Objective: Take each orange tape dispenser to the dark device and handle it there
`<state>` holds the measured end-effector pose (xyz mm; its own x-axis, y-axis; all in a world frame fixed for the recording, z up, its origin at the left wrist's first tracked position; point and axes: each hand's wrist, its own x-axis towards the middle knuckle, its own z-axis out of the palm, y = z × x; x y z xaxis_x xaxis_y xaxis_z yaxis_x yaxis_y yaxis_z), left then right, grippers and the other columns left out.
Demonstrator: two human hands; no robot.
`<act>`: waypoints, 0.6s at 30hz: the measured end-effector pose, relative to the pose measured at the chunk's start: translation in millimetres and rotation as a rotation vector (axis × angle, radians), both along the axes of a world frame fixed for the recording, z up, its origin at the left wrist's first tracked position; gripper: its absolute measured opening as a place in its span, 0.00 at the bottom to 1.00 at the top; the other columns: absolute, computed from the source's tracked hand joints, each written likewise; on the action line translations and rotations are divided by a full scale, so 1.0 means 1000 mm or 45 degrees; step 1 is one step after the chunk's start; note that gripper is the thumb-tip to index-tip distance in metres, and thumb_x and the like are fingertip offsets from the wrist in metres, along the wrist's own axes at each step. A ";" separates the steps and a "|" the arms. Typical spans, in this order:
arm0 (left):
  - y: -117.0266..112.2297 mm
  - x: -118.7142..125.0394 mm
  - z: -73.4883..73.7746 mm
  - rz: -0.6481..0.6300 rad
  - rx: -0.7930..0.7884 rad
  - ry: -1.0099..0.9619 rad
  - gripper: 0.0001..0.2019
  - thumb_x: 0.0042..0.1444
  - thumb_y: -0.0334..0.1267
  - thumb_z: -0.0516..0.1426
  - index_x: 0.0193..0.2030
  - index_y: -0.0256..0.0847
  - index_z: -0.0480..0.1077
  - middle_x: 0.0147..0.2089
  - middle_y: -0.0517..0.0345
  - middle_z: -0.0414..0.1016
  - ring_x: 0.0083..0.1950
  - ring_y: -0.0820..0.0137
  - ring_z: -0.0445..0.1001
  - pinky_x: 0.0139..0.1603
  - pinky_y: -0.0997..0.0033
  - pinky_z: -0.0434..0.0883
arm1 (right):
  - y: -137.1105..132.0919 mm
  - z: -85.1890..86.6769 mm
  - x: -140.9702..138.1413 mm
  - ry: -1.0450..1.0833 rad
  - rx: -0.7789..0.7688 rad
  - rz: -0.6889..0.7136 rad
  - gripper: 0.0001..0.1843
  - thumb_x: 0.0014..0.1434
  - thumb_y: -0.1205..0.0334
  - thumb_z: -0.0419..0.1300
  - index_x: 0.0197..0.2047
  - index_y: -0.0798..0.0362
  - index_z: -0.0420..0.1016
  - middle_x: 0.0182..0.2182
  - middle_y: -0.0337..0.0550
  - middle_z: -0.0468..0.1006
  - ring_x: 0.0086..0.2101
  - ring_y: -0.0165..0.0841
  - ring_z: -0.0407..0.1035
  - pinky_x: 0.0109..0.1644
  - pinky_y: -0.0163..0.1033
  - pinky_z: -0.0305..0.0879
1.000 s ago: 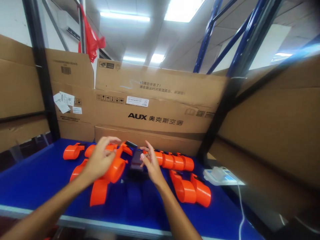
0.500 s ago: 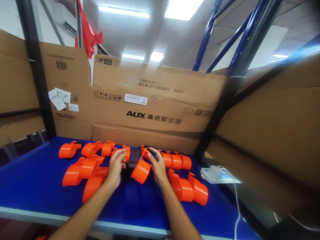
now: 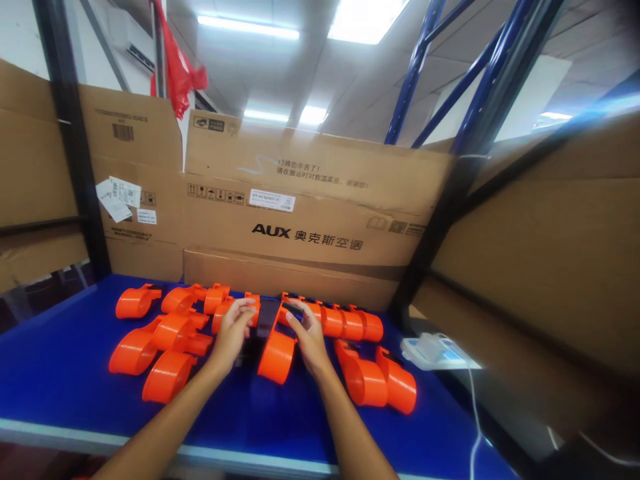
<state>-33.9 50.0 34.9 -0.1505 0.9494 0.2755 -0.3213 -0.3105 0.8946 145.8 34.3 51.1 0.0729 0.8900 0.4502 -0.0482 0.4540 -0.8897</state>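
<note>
Since the orange ring (image 3: pixel 277 358) looks light/stiffish, its black-tipped tab (image 3: pixel 293 311) is prob. best hold, R hand (image 3: pixel 311 335) pinching there, L hand (image 3: pixel 233 335) empty.

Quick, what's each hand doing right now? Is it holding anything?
Left hand: open, fingers loosely curled, nothing seen in it.
Right hand: closed, holding an orange ring piece by its black-tipped end.

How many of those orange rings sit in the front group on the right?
2, side by side on the blue table, right of the right hand: the left ring and the right ring. None seems hidden there.
</note>
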 end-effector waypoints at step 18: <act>0.009 0.025 0.005 -0.206 0.126 0.055 0.22 0.48 0.45 0.67 0.50 0.41 0.76 0.46 0.49 0.80 0.53 0.59 0.76 0.56 0.62 0.69 | -0.012 -0.007 0.003 -0.038 -0.128 -0.003 0.22 0.47 0.44 0.68 0.36 0.55 0.76 0.24 0.39 0.75 0.25 0.32 0.70 0.30 0.37 0.70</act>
